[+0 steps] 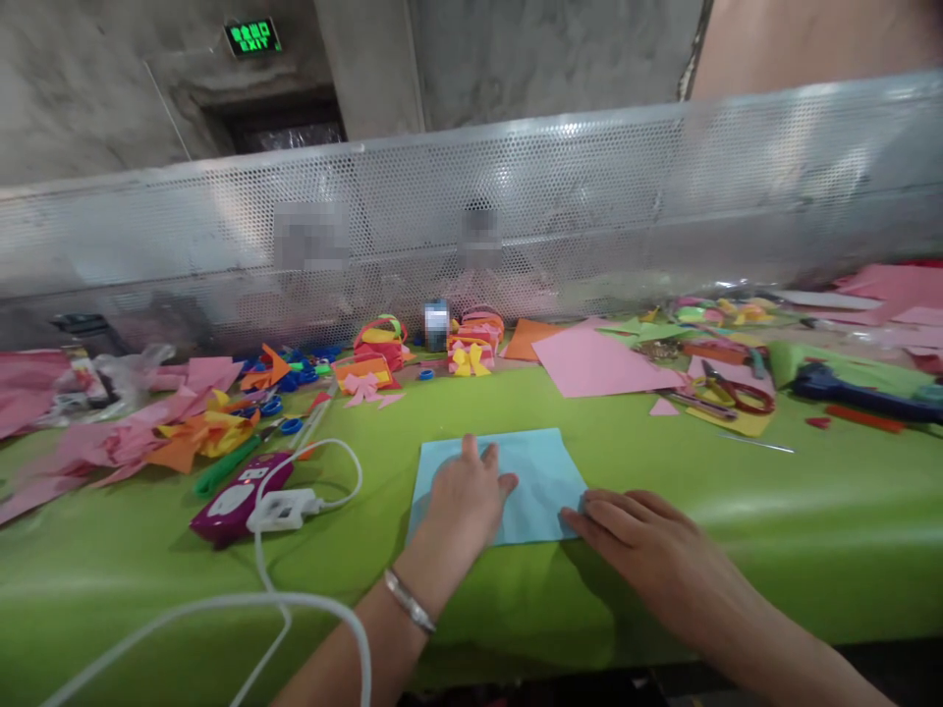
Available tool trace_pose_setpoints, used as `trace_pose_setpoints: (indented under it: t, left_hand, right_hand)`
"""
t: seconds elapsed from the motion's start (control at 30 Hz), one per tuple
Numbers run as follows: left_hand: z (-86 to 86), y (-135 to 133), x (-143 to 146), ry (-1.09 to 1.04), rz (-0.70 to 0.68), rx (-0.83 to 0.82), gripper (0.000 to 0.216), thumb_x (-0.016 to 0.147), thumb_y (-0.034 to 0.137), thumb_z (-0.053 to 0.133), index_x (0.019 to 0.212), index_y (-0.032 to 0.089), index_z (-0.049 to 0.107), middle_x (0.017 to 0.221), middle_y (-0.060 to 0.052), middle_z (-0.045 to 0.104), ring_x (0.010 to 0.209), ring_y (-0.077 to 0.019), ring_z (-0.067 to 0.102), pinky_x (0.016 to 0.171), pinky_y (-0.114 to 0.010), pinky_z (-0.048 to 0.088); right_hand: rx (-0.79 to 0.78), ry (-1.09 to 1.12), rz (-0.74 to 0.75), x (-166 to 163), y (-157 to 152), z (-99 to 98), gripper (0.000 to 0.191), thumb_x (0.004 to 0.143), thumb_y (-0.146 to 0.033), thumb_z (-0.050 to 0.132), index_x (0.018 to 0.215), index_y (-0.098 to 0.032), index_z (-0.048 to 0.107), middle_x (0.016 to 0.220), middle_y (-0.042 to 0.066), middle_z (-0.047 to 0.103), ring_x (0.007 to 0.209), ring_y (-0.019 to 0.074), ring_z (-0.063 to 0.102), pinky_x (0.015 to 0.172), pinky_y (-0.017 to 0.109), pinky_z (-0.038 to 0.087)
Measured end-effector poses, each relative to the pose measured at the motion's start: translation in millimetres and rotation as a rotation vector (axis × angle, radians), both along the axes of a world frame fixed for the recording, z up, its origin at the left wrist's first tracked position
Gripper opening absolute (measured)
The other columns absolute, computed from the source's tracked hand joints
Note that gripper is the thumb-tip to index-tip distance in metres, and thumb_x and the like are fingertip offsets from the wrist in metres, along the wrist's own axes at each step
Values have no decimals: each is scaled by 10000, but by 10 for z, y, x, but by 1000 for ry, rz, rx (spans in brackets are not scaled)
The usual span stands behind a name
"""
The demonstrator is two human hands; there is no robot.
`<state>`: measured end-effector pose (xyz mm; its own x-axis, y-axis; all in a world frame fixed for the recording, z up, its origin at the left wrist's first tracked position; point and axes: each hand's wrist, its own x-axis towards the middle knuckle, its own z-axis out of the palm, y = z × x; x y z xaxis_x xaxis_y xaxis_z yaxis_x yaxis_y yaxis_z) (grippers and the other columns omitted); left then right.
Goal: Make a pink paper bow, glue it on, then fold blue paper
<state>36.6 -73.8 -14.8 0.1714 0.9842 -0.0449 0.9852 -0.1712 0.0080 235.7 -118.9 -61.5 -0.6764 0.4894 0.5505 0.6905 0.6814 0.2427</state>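
A light blue sheet of paper (541, 462) lies flat on the green table in front of me. My left hand (468, 491) rests on its left half, fingers stretched out and spread, pressing on the surface. A silver bracelet (409, 601) is around the left wrist. At the sheet's right edge, my right hand (634, 530) has the thumb on the paper and the fingertips close beside it, gripping the edge near the corner. The undersides of the right fingers are hidden.
Left of the paper lie a purple glue gun-like device (240, 501), a white cable (257, 550) and pink paper scraps (110, 442). Decorated paper baskets (379, 344) stand behind. Pink paper (600, 363), scissors (741, 393) and a dark blue tool (855, 393) lie right. A perforated metal screen (589, 206) borders the back.
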Motion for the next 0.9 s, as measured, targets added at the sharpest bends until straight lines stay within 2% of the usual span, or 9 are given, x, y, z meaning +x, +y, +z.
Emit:
trace_pose_setpoints:
  t: [0.17, 0.27, 0.43, 0.57, 0.63, 0.7, 0.77, 0.83, 0.9]
  left_hand:
    - [-76, 40, 127, -24, 88, 61, 434, 891, 411, 373, 1169, 122, 539, 1128, -176, 552, 810, -248, 640, 685, -358, 484]
    - [-116, 43, 106, -38, 40, 109, 362, 902, 354, 364, 1093, 139, 584, 1069, -137, 596, 979, -262, 575, 804, -373, 452]
    - [-195, 4, -50, -68, 4, 142, 478, 915, 392, 276, 1306, 179, 450, 1358, -135, 455, 1261, -282, 369, 1028, -481, 274]
    - [-230, 6, -115, -89, -2, 80, 533, 885, 523, 261, 1357, 307, 385, 1439, -105, 382, 1320, -316, 306, 1038, -574, 201]
    - [-239, 13, -113, -96, -10, 71, 533, 873, 558, 259, 1351, 355, 378, 1449, -81, 375, 1328, -318, 294, 1036, -588, 189]
    - [-250, 16, -102, -100, -11, 79, 562, 876, 556, 242, 1366, 312, 366, 1457, -93, 361, 1332, -313, 288, 1044, -589, 174]
    - [-263, 13, -90, -99, -7, 94, 613, 883, 539, 226, 1382, 206, 354, 1458, -132, 349, 1331, -315, 286, 1052, -586, 167]
    - [-270, 5, -84, -94, -1, 114, 636, 892, 502, 220, 1378, 113, 348, 1455, -168, 341, 1327, -323, 288, 1052, -585, 173]
    - [-269, -4, -84, -87, -5, 130, 608, 896, 450, 252, 1366, 81, 359, 1449, -179, 346, 1317, -328, 303, 1048, -582, 188]
  right_hand:
    - [4, -13, -40, 1, -26, -1, 417, 709, 15, 395, 1041, -109, 614, 907, 87, 674, 762, 188, 618, 639, 313, 461]
    - [9, -20, -64, -11, -38, -1, 417, 711, 17, 396, 1040, -108, 620, 924, 94, 674, 745, 180, 612, 643, 311, 464]
    - [5, -41, -94, -46, -59, -13, 421, 680, 21, 409, 1011, -117, 630, 935, 106, 669, 764, 183, 608, 649, 310, 447]
    - [-44, -52, -138, -66, -70, 27, 401, 681, 7, 461, 1015, -134, 632, 901, 85, 667, 720, 171, 603, 641, 297, 417]
    - [-131, -93, -186, -108, -52, 115, 367, 687, 7, 481, 963, -168, 648, 816, 56, 664, 678, 162, 600, 638, 293, 403]
    - [-246, -159, -259, -201, -4, 249, 325, 706, 23, 482, 874, -193, 658, 747, 38, 654, 673, 163, 608, 637, 290, 395]
    - [-334, -224, -335, -345, 77, 396, 303, 745, 28, 467, 850, -191, 649, 773, 53, 658, 729, 178, 628, 640, 285, 403]
    - [-369, -273, -379, -512, 182, 512, 297, 789, 9, 449, 941, -169, 631, 863, 97, 665, 795, 203, 642, 631, 280, 422]
    - [-387, -304, -385, -662, 298, 571, 314, 816, -26, 451, 1074, -138, 591, 894, 132, 674, 805, 225, 657, 604, 282, 442]
